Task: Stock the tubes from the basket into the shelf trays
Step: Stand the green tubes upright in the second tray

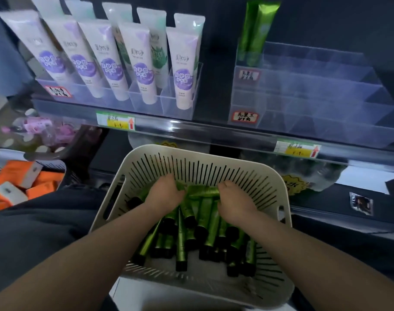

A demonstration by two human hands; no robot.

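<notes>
Inside white basket [191, 167], green tubes [182, 241]; left hand [164, 193], right hand [234, 200] grasping crosswise tube [202, 191]

**Other stock around the shelf**

White tubes with purple prints [115, 63] stand upright in rows at upper left; behind them stand white tubes with green leaf prints [158, 52]; two green-and-yellow price labels [116, 121] [297, 149] with red arrows sit on the shelf rail [191, 129]; a red-bordered handwritten tag [245, 116] is just above the rail; orange packets [23, 182] lie heaped at lower left; blurred pink items [37, 127] sit under the shelf; a small foil packet [360, 203] lies at right.
</notes>
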